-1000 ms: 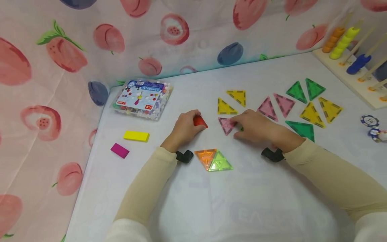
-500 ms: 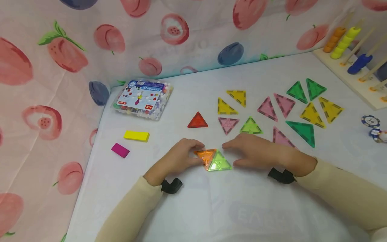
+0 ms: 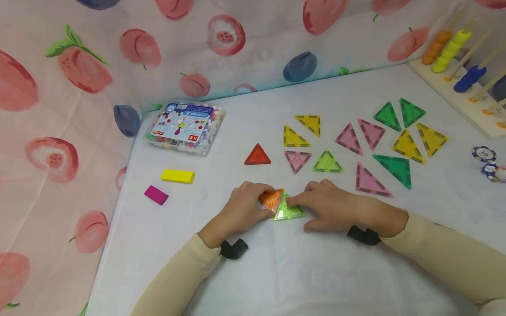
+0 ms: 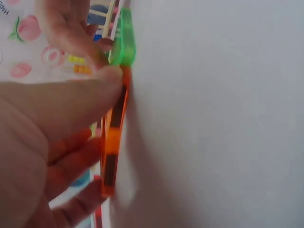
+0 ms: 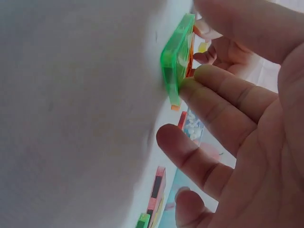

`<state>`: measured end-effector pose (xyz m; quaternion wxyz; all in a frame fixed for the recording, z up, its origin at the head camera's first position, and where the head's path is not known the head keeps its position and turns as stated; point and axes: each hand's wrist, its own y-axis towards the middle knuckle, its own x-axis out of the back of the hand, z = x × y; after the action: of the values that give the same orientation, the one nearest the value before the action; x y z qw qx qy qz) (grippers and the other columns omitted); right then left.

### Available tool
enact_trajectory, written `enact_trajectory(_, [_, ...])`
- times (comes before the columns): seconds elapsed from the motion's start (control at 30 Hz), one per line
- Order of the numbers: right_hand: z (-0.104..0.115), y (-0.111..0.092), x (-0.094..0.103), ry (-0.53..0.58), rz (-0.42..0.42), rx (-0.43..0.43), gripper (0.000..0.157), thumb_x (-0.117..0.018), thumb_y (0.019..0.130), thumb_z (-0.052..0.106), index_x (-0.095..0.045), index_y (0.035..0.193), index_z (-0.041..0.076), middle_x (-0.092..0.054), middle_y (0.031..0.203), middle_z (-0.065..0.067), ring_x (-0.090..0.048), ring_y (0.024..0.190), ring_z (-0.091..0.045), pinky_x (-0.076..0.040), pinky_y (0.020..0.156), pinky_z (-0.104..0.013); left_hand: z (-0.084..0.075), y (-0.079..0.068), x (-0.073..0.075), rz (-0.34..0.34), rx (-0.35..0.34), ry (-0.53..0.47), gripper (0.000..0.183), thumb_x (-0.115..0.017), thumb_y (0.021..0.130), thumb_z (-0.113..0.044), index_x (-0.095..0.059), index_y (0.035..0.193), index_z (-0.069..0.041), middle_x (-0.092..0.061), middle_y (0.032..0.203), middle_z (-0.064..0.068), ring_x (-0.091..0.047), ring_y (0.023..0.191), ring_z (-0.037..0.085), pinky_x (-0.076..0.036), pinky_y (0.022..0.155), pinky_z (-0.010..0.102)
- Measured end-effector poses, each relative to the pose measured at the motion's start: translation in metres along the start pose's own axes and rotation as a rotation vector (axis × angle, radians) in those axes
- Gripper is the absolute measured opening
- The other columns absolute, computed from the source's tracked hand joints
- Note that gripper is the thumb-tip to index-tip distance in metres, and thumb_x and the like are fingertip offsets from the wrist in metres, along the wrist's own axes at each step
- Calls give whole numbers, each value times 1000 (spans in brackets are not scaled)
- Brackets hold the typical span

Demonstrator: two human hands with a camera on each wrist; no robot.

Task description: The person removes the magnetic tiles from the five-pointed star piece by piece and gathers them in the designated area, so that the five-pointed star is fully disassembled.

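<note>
An orange translucent triangle magnetic tile [image 3: 272,198] and a light green triangle magnetic tile [image 3: 288,213] lie side by side on the white table, edges together. My left hand [image 3: 246,207] holds the orange tile by its edges; the left wrist view shows the thumb against the orange tile [image 4: 113,142] with fingers on its far side. From the right, my right hand [image 3: 336,206] rests fingertips on the light green tile. In the right wrist view its fingers [image 5: 221,111] reach out fairly straight to the green tile [image 5: 176,57], with the thumb apart from it.
Behind the hands lie a red triangle tile [image 3: 258,155], a small pink one [image 3: 298,160], another light green one [image 3: 327,162] and several more tiles. Left are yellow [image 3: 178,176] and magenta blocks [image 3: 156,195] and a bead box [image 3: 183,127]. A bead-peg stand [image 3: 466,101] stands back right.
My left hand has let go of the red tile and moved nearer to me onto the orange tile. My right hand has left the back tiles and come down onto the front light green tile.
</note>
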<state>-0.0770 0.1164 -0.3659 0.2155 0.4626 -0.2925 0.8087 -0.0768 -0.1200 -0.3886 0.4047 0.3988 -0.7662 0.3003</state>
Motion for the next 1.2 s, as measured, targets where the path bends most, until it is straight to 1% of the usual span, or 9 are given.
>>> enact_trajectory(0.13, [-1,0,0,-36,-23,17,59,-69,75,41,-49,128,27,-54,112,12,-40,98,-13,-30,79,-37,-3,3,2,-8,42,34,48,-70,76,-36,-55,119,-19,-56,111,-7,-41,102,17,-32,81,38])
enact_trajectory(0.3, [-11,-5,2,-59,-33,-59,60,-69,74,43,-48,129,30,-54,110,12,-40,98,-15,-31,78,-36,3,7,8,-19,125,65,48,-70,75,-37,-56,118,-23,-55,109,-9,-41,102,15,-31,80,36])
enact_trajectory(0.37, [-18,-9,4,-65,-51,-97,59,-69,74,43,-49,128,31,-54,109,11,-39,98,-15,-31,77,-36,7,8,10,-27,153,65,48,-71,75,-36,-56,118,-24,-56,108,-9,-41,101,15,-31,80,36])
enact_trajectory(0.43, [-24,-13,6,-74,-78,-113,58,-70,73,42,-51,127,29,-55,110,10,-40,97,-17,-31,76,-37,10,9,12,-28,169,58,48,-71,74,-36,-56,118,-24,-56,108,-8,-40,102,15,-31,81,37])
enact_trajectory(0.57, [-33,-16,8,-79,-112,-117,57,-71,73,41,-54,124,25,-57,110,7,-42,97,-19,-30,74,-37,12,8,12,-8,173,45,50,-71,75,-35,-56,121,-22,-56,108,-5,-41,102,17,-31,82,38])
enact_trajectory(0.83, [-33,-14,7,-57,-99,-139,54,-70,73,42,-55,123,25,-58,113,5,-41,96,-18,-29,72,-36,9,7,14,-7,160,91,50,-72,74,-36,-57,120,-22,-58,106,-7,-42,99,15,-32,79,36])
enact_trajectory(1.0, [-31,-16,7,-54,-83,-150,56,-70,73,43,-54,125,25,-56,109,3,-42,96,-19,-32,73,-37,8,7,14,5,165,70,50,-72,74,-35,-57,120,-22,-58,106,-6,-42,100,16,-32,81,36])
enact_trajectory(1.1, [-32,-16,6,-57,-93,-137,57,-70,74,42,-53,125,24,-56,109,3,-42,96,-19,-33,74,-37,9,7,14,11,174,48,50,-72,74,-35,-57,120,-22,-57,106,-6,-41,100,17,-31,83,36])
enact_trajectory(1.2, [-34,-16,4,-24,-111,-119,56,-70,74,39,-53,125,23,-55,111,4,-43,98,-18,-35,78,-38,11,7,15,15,165,46,50,-72,74,-35,-57,120,-21,-56,107,-5,-41,101,16,-31,84,36])
